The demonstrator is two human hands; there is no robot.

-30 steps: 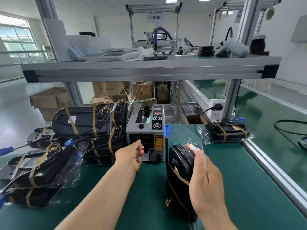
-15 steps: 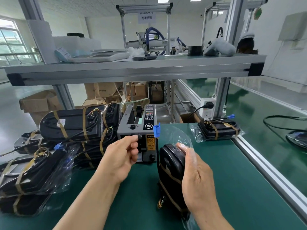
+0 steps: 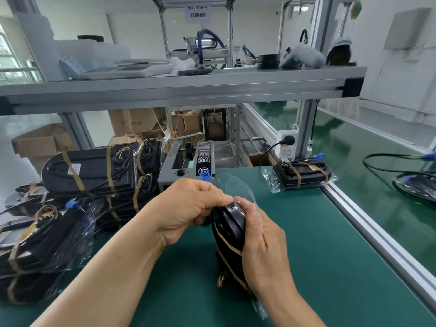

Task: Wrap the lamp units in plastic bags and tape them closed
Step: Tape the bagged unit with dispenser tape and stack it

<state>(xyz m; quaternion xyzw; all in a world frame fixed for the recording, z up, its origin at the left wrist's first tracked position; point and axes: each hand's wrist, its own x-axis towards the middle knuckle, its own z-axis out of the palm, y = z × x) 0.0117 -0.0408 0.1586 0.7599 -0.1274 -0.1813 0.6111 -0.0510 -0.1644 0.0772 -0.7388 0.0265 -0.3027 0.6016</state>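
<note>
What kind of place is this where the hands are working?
Probably a factory packing station: a green workbench under an aluminium-framed shelf, an electric tape dispenser, and a pile of bagged black lamp units, with cardboard boxes behind.

The left hand (image 3: 188,208) and right hand (image 3: 262,249) meet, pinching.

Bare hands, bare forearms
The left hand (image 3: 186,208) and right hand (image 3: 262,246) were uncovered, both forearms bare down to the frame's edge at 7 and 5 o'clock; knuckle creases showed plainly.
</note>
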